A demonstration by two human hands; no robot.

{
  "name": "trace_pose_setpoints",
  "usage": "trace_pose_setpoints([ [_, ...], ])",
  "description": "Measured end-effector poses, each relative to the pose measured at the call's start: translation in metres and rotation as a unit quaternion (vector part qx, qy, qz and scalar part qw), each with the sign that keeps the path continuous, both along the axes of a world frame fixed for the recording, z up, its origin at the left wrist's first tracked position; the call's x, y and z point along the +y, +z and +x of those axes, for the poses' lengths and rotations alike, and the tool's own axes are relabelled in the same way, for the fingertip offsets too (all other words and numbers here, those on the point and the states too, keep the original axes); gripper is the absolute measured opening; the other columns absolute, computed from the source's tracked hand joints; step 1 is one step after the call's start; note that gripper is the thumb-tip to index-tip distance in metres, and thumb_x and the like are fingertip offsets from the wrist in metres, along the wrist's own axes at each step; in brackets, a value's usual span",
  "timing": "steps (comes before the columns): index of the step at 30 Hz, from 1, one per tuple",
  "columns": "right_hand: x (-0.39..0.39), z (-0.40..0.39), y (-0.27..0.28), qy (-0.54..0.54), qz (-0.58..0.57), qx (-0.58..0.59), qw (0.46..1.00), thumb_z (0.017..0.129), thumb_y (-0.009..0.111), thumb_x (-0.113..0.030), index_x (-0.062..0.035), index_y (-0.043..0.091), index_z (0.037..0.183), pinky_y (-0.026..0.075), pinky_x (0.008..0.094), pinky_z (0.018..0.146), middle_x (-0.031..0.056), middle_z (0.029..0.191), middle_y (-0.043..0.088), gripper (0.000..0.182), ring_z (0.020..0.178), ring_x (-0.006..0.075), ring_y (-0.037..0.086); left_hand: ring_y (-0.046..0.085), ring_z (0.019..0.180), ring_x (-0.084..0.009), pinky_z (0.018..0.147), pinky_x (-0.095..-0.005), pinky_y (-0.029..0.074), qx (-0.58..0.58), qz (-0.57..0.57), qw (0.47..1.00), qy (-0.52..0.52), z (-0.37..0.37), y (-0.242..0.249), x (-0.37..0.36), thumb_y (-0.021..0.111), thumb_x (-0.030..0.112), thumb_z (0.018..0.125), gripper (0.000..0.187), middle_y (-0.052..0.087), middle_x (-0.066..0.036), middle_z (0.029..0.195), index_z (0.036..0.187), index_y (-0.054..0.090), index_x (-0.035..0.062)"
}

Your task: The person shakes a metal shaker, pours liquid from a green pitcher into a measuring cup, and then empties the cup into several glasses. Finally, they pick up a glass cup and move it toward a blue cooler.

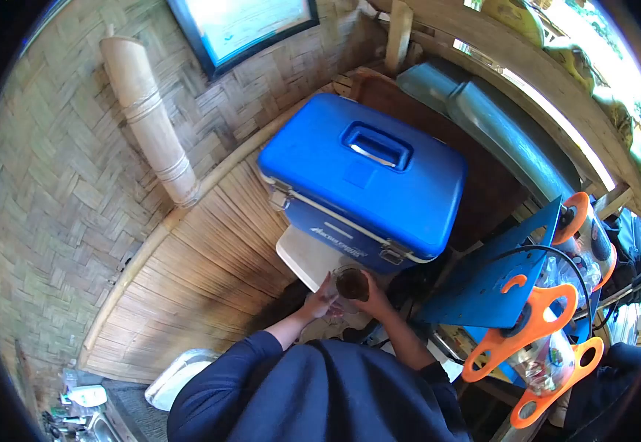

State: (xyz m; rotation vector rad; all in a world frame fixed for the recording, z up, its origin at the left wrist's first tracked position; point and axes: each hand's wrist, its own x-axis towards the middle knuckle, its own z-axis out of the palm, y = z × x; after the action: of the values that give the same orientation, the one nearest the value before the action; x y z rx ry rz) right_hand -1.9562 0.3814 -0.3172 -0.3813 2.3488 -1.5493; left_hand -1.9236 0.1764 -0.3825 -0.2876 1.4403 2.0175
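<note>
Low in the middle of the view, my left hand point(321, 298) and my right hand point(372, 297) hold a round jar point(352, 283) between them, one hand at each side. The jar looks dark inside; its contents are too small to tell. Just beyond the hands stands a large blue cooler box point(313, 162) with a closed lid, a handle on top and metal latches. A pale flat lid or tray point(302, 254) lies at the cooler's near side, left of the jar.
Woven wall with a bamboo tube point(151, 121) and a framed picture point(250, 26) at the upper left. Slatted bamboo surface point(210, 258) left of the cooler. Blue panel point(490, 272) and orange-handled plastic containers point(549, 361) at the right. White basin point(176, 376) and bottle point(88, 396) at the lower left.
</note>
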Motion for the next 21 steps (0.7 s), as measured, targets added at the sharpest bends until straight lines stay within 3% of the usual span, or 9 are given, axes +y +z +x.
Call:
trace_pose_setpoints([
  [3, -0.002, 0.007, -0.001, -0.027, -0.014, 0.038, 0.999, 0.066, 0.075, -0.019, -0.0095, 0.027, 0.135, 0.039, 0.0398, 0.094, 0.0194, 0.131, 0.038, 0.084, 0.122, 0.0297, 0.039, 0.065, 0.070, -0.0266, 0.058, -0.0357, 0.056, 0.004, -0.049, 0.998, -0.040, -0.001, 0.040, -0.008, 0.046, 0.021, 0.093, 0.074, 0.058, -0.020, 0.098, 0.138, -0.009, 0.0388],
  [6, 0.006, 0.015, 0.014, -0.074, 0.103, 0.076, 0.989, 0.067, 0.075, -0.019, -0.0106, 0.027, 0.136, 0.041, 0.0411, 0.092, 0.0176, 0.131, 0.037, 0.084, 0.121, 0.0309, 0.039, 0.064, 0.071, -0.0222, 0.058, -0.0341, 0.056, 0.012, -0.085, 0.994, -0.071, -0.006, 0.042, -0.027, 0.046, 0.020, 0.093, 0.061, 0.061, -0.015, 0.094, 0.140, 0.011, 0.0361],
  [8, 0.023, 0.023, 0.028, -0.101, 0.106, 0.056, 0.988, 0.067, 0.075, -0.018, -0.0113, 0.027, 0.135, 0.041, 0.0412, 0.092, 0.0169, 0.131, 0.036, 0.084, 0.120, 0.0313, 0.039, 0.062, 0.073, -0.0165, 0.056, -0.0303, 0.054, 0.030, -0.160, 0.984, -0.070, -0.013, 0.044, -0.050, 0.046, 0.016, 0.092, 0.041, 0.062, -0.010, 0.090, 0.132, 0.040, 0.0196],
  [10, 0.025, 0.032, 0.058, -0.132, 0.104, 0.032, 0.985, 0.067, 0.075, -0.018, -0.0119, 0.027, 0.135, 0.040, 0.0414, 0.092, 0.0162, 0.132, 0.035, 0.083, 0.119, 0.0317, 0.039, 0.061, 0.073, -0.0140, 0.057, -0.0280, 0.052, 0.121, -0.139, 0.982, -0.045, -0.021, 0.103, -0.072, 0.046, 0.015, 0.091, 0.032, 0.063, -0.008, 0.084, 0.123, 0.048, 0.0120],
  [12, 0.021, 0.039, 0.113, -0.266, -0.033, -0.034, 0.963, 0.072, 0.071, -0.018, -0.0059, 0.028, 0.133, 0.035, 0.0419, 0.097, 0.0180, 0.133, 0.034, 0.076, 0.121, 0.0308, 0.038, 0.060, 0.070, -0.0125, 0.059, -0.0255, 0.049, 0.222, -0.116, 0.968, -0.016, -0.035, 0.162, -0.097, 0.046, 0.014, 0.090, 0.026, 0.063, -0.009, 0.080, 0.109, 0.057, 0.0008],
  [14, 0.018, 0.038, 0.136, -0.314, -0.082, 0.036, 0.945, 0.073, 0.070, -0.017, -0.0057, 0.029, 0.133, 0.035, 0.0423, 0.096, 0.0169, 0.133, 0.034, 0.074, 0.121, 0.0297, 0.038, 0.058, 0.067, -0.0122, 0.062, -0.0243, 0.047, 0.292, -0.078, 0.953, 0.002, -0.058, 0.213, -0.118, 0.046, 0.015, 0.090, 0.025, 0.063, -0.009, 0.087, 0.105, 0.058, -0.0010],
  [17, 0.014, 0.025, 0.159, -0.363, -0.135, 0.154, 0.909, 0.076, 0.068, -0.015, -0.0051, 0.030, 0.133, 0.037, 0.0411, 0.095, 0.0147, 0.132, 0.035, 0.069, 0.121, 0.0273, 0.037, 0.056, 0.074, -0.0125, 0.070, -0.0249, 0.045, 0.450, -0.077, 0.877, 0.153, -0.105, 0.257, -0.129, 0.049, 0.018, 0.090, 0.025, 0.061, -0.008, 0.096, 0.105, 0.058, 0.0003],
  [19, 0.015, 0.015, 0.169, -0.356, -0.045, 0.217, 0.908, 0.077, 0.066, -0.015, -0.0040, 0.029, 0.133, 0.037, 0.0403, 0.095, 0.0145, 0.132, 0.034, 0.068, 0.121, 0.0265, 0.038, 0.058, 0.086, -0.0178, 0.079, -0.0279, 0.045, 0.553, -0.253, 0.740, 0.286, -0.141, 0.269, -0.128, 0.050, 0.023, 0.089, 0.031, 0.061, -0.012, 0.099, 0.107, 0.058, -0.0017],
  [21, 0.007, 0.008, 0.179, -0.353, -0.083, 0.224, 0.905, 0.078, 0.065, -0.016, -0.0025, 0.032, 0.132, 0.035, 0.0380, 0.096, 0.0150, 0.130, 0.037, 0.065, 0.121, 0.0253, 0.038, 0.057, 0.093, -0.0210, 0.083, -0.0295, 0.043, 0.541, -0.271, 0.743, 0.287, -0.172, 0.254, -0.130, 0.051, 0.024, 0.089, 0.034, 0.060, -0.014, 0.103, 0.108, 0.057, -0.0028],
])
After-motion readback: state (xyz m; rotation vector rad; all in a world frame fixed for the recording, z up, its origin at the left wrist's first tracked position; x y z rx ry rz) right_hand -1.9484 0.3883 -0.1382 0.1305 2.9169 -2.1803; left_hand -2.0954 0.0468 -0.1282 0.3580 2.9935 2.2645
